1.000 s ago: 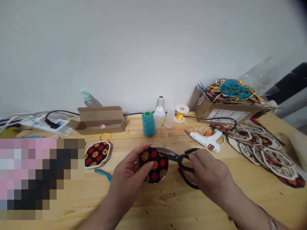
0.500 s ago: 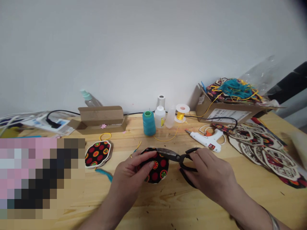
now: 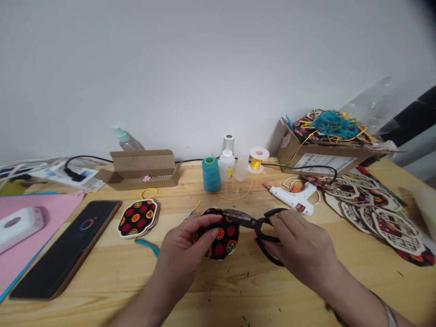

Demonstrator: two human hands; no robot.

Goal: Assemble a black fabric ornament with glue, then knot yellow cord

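Between the thumb and fingers of my left hand [image 3: 185, 245] is a rounded black fabric piece [image 3: 223, 247] with red dots and colourful flower motifs. My right hand [image 3: 303, 250] has its fingers in the handles of black scissors [image 3: 243, 220]. The scissor blades lie along the fabric piece's upper edge, close to my left fingertips; whether they are cutting into it I cannot tell. Yellow and teal threads [image 3: 196, 206] stick up behind my left hand. To the left lies a stack of similar patterned pieces [image 3: 139, 218] with a yellow loop and a teal tassel [image 3: 148, 247].
A teal thread cone [image 3: 211, 176], white glue bottle [image 3: 226, 165] and yellow cord spool [image 3: 257, 163] stand near the wall. At right are a glue gun [image 3: 294, 198], cut-out pieces [image 3: 378, 213] and a full cardboard box [image 3: 316, 161]. A phone [image 3: 64, 252] and open box [image 3: 143, 161] lie left.
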